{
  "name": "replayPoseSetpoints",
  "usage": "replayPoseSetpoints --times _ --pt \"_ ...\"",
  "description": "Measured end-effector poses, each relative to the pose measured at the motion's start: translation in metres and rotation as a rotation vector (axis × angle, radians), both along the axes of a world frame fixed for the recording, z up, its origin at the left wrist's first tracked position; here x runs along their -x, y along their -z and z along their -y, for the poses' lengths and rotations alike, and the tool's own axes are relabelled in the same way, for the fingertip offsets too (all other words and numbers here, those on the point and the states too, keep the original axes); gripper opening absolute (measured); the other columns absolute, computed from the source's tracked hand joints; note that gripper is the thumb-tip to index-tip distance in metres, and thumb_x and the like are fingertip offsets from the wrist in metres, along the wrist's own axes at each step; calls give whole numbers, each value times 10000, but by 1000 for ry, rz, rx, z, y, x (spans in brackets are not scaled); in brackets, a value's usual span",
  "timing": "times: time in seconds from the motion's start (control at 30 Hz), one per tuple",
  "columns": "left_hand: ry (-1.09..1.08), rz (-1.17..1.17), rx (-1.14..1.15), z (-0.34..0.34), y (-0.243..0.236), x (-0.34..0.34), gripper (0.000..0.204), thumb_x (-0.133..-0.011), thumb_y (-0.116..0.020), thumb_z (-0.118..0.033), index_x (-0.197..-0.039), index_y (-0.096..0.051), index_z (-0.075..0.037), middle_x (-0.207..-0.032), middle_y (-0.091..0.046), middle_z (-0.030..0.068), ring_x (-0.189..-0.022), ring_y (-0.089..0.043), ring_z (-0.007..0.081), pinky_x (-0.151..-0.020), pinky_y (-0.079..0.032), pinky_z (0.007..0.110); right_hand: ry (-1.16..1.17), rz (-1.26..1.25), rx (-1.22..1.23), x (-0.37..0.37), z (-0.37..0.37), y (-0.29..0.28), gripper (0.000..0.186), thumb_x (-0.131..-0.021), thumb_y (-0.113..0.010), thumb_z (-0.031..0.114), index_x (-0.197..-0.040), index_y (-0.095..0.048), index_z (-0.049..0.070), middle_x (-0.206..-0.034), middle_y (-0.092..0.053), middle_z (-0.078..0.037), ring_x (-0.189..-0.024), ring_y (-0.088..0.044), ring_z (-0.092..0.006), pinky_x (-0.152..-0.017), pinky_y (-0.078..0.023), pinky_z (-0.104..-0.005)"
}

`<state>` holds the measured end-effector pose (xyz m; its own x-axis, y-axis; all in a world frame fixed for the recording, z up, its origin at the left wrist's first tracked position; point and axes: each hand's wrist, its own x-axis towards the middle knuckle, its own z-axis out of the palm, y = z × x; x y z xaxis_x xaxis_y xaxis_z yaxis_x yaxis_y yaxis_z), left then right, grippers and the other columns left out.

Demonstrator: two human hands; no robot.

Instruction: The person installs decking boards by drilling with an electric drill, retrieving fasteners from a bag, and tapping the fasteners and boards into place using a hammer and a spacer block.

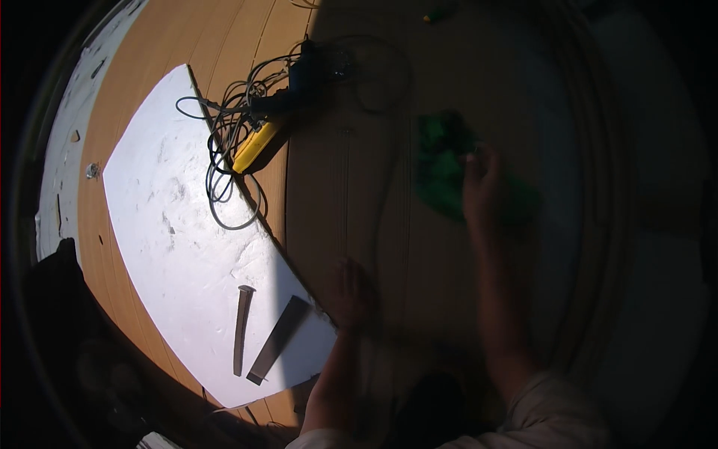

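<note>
In deep shade on the wooden plank surface, my left hand (351, 295) lies with its fingers stretched forward, close to the lower right edge of a white board (172, 202). Further out and to the right, my right hand (482, 176) is over a soft, crumpled green thing (445, 179), perhaps a bag or cloth. Its fingers are curled together; the dark hides what is between them. Two flat dark strips lie on the board near my left hand: a narrow one (241, 329) with a wider head, and a broader one (280, 340).
A tangle of dark cable (224, 150) lies across the board's far edge, around a yellow and black tool (254, 146) that looks like a power tool. A dark blocky thing (303, 71) stands behind it. Sunlight covers the left side; the right is in shadow.
</note>
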<state>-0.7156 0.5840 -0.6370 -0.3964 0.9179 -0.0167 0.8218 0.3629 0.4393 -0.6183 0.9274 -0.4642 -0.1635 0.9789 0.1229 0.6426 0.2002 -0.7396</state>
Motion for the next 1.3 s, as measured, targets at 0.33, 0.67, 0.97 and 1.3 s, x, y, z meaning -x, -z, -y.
replayPoseSetpoints --times 0.33,0.67,0.97,1.3 --pt "-1 -1 -19 -2 -42 14 561 -967 -561 -237 -1453 -475 30 -1534 -435 257 -1458 -364 449 -1205 -310 542 148 -900 1265 313 -5 70 395 -897 -749 381 -1093 -596 74 -1007 -648 -54 -755 -586 -134 -582 -463 -351" --pt "4 159 -46 -33 -69 -16 640 -960 -607 -336 -1522 -418 -95 -1579 -394 200 -1497 -289 398 -1246 -228 480 577 -1018 1015 369 -57 144 466 -910 -743 316 -1261 -589 51 -1231 -673 -143 -1063 -664 -247 -887 -534 -319" --pt "57 124 -53 -43 -107 -11 573 -990 -503 -310 -1384 -488 105 -1458 -487 308 -1426 -409 447 -1223 -262 559 399 -1210 960 275 -59 61 247 -940 -706 176 -1116 -636 18 -1177 -722 -166 -1049 -720 -238 -914 -570 -356" --pt "76 29 10 -36 -87 -29 516 -1034 -516 -300 -1403 -444 54 -1423 -501 275 -1336 -480 433 -1092 -411 550 -140 -1660 1140 -6 157 -85 375 -942 -730 269 -1182 -616 5 -1093 -691 -95 -997 -697 -213 -882 -577 -361"
